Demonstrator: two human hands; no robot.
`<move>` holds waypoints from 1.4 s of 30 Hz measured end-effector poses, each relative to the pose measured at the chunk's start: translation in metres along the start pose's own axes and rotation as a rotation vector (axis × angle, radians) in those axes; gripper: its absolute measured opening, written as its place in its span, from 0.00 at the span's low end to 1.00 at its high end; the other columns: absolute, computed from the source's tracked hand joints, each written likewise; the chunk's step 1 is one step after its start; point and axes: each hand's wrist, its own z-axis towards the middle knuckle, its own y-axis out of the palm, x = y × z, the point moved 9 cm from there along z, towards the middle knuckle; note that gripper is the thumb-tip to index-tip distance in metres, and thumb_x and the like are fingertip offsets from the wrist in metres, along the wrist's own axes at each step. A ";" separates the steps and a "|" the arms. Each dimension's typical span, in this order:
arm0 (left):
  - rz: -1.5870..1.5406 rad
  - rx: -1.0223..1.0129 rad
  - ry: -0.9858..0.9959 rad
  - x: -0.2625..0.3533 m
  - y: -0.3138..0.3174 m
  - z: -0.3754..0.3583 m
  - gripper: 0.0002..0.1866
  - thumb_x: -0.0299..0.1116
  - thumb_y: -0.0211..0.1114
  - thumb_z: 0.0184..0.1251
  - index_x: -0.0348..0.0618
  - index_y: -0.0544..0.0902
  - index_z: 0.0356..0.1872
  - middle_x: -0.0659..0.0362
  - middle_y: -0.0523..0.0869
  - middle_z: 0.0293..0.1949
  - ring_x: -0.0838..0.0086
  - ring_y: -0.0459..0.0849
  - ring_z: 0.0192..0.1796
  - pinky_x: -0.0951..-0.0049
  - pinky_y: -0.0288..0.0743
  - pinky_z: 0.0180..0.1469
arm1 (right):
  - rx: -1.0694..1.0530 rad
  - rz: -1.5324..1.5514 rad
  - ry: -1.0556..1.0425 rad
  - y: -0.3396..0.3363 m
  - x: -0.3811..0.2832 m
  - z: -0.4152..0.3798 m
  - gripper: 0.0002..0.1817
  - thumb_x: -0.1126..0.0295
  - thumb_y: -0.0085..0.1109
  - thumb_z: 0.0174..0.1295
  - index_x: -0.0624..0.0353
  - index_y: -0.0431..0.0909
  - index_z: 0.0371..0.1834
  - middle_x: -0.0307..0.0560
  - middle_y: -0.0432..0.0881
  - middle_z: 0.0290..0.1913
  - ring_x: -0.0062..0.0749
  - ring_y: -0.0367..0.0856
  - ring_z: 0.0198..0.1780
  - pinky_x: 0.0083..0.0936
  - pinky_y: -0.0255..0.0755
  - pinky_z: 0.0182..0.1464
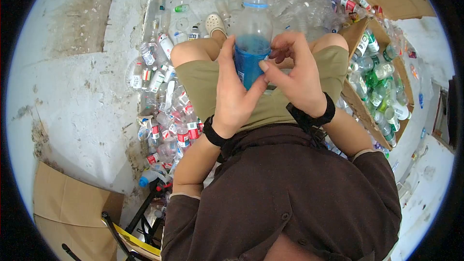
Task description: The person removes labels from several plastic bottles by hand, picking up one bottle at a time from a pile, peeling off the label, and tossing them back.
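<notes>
A clear plastic bottle (254, 24) with a blue neck ring and a blue label (250, 63) is upright above my lap. My left hand (234, 89) is closed round its left side and lower part, thumb along the label. From the right, my right hand (300, 75) has its thumb on the label's right edge, with its fingers curled close beside the bottle. The thumb and fingers appear to pinch the label's edge, though the exact contact is partly hidden. A black band circles each wrist.
Several plastic bottles (182, 135) are heaped on the floor at my left, and more clear ones (285, 0) lie ahead. At my right a cardboard box (360, 99) holds green and clear bottles. Cardboard (72, 208) and a black-framed object (140, 222) are at lower left.
</notes>
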 end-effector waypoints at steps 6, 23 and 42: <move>0.197 0.069 0.133 0.017 -0.005 0.000 0.43 0.24 0.68 0.51 0.28 0.53 0.67 0.38 0.68 0.57 0.49 0.70 0.59 0.59 0.65 0.61 | 0.114 -0.334 -0.455 -0.002 -0.038 -0.008 0.13 0.75 0.67 0.48 0.57 0.81 0.38 0.47 0.79 0.39 0.40 0.79 0.39 0.30 0.75 0.39; 0.245 -0.014 0.012 0.009 0.002 -0.005 0.45 0.24 0.70 0.49 0.29 0.52 0.67 0.39 0.64 0.62 0.50 0.67 0.64 0.62 0.63 0.64 | 0.035 -0.260 -0.259 0.001 -0.028 0.003 0.07 0.76 0.64 0.51 0.59 0.80 0.33 0.45 0.78 0.33 0.38 0.80 0.33 0.27 0.75 0.34; -0.077 -0.173 -0.074 -0.003 0.014 -0.002 0.47 0.34 0.68 0.54 0.25 0.47 0.68 0.32 0.63 0.61 0.45 0.67 0.64 0.59 0.61 0.64 | -0.111 0.415 0.206 0.012 0.030 0.007 0.22 0.73 0.59 0.59 0.65 0.67 0.56 0.47 0.77 0.46 0.27 0.75 0.50 0.25 0.71 0.51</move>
